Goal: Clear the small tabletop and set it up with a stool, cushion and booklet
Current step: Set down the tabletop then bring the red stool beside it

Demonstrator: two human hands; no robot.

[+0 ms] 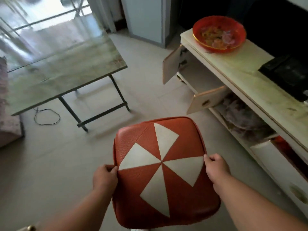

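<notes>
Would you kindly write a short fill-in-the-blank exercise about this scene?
1. Both hands, left hand and right hand, grip the orange and ____ stool seat.
2. The red bowl sits on the ____.
3. A black cable lies on the floor under the ____.

Answers: white; cabinet; table

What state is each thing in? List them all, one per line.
Stool: held by the seat edges, orange-and-white top facing the camera.
Left hand: grips the seat's left edge.
Right hand: grips the seat's right edge.
Small table: standing, top bare.
Red bowl: on the cabinet top, holds food.
Cabinet doors: two swung open.
Cable: looped on the floor.
</notes>
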